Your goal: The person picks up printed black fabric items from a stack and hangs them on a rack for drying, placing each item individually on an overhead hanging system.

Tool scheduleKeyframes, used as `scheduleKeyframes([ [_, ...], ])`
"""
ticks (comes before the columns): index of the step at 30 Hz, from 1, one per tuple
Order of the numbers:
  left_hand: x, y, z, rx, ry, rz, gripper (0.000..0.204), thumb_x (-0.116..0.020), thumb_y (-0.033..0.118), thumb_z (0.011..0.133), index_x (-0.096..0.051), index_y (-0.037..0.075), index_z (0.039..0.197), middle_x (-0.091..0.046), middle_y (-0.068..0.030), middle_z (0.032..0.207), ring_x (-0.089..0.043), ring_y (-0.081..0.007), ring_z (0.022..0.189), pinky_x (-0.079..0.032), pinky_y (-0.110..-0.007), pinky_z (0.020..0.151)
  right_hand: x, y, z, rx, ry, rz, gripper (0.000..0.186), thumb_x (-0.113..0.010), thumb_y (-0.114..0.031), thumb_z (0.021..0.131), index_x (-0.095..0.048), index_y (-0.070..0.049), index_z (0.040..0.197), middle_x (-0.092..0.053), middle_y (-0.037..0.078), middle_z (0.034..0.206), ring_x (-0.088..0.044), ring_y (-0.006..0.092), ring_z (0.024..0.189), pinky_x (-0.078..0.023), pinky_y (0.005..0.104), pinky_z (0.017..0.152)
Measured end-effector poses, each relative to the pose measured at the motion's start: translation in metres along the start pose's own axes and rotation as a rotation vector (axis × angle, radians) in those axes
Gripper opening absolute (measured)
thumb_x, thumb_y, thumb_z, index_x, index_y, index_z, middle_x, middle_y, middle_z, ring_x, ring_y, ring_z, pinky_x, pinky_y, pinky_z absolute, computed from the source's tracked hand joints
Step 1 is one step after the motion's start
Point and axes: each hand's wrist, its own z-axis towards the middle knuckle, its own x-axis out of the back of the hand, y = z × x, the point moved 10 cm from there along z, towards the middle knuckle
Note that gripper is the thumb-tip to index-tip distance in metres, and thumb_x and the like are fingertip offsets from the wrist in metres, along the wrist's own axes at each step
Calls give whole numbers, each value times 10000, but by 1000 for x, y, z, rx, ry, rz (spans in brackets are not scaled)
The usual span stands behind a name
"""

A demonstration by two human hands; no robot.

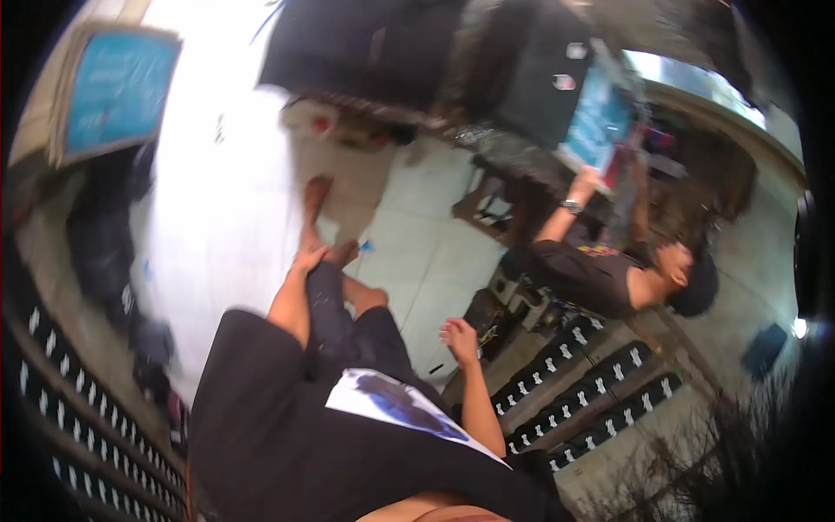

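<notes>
My left hand (310,254) hangs beside the hem of my dark shorts (326,300), in front of my bare lower leg. It seems to hold nothing, its fingers loosely stretched, though motion softens their outline. On the right, my right hand (458,339) is raised over the tiled floor with its fingers apart and bare. Nearest to it is a dark object (485,315) on the floor side, too blurred to name. A black shirt (287,418) with a white and blue print covers my body.
At right a person in a dark shirt (596,274) grips a teal framed panel (600,113). Another teal framed panel (117,87) stands at far left, by a long white surface (226,174). A black-covered table (365,56) lies ahead. Racks of dark pieces with white marks (583,400) flank both sides.
</notes>
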Motion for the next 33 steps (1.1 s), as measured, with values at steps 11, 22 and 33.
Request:
scheduleKeyframes([
  [11, 101, 189, -171, 37, 116, -178, 553, -523, 392, 825, -505, -40, 1170, -525, -210, 1188, -469, -325, 1129, -370, -402, 925, 69, -279, 112, 362, -57, 705, 517, -560, -378, 843, -446, -21, 1199, -543, 104, 1079, -523, 217, 1002, -447, 371, 793],
  [22, 94, 159, -293, -15, 327, -711, 350, -529, 396, 822, -536, 113, 1026, -563, -27, 940, -508, -133, 789, -433, -325, 606, 84, -417, 160, 187, 60, 826, 865, -750, -477, 646, -389, -2, 1272, -490, 142, 1234, -524, 331, 1037, -358, 553, 900],
  [33, 48, 112, -262, -403, 484, 580, 278, -516, 346, 842, -584, 93, 937, -612, -51, 796, -576, -210, 689, -468, -348, 600, 141, -383, 140, 406, 540, 778, 315, -640, -265, 801, -632, 28, 916, -633, 145, 918, -611, 270, 796, -498, 396, 689],
])
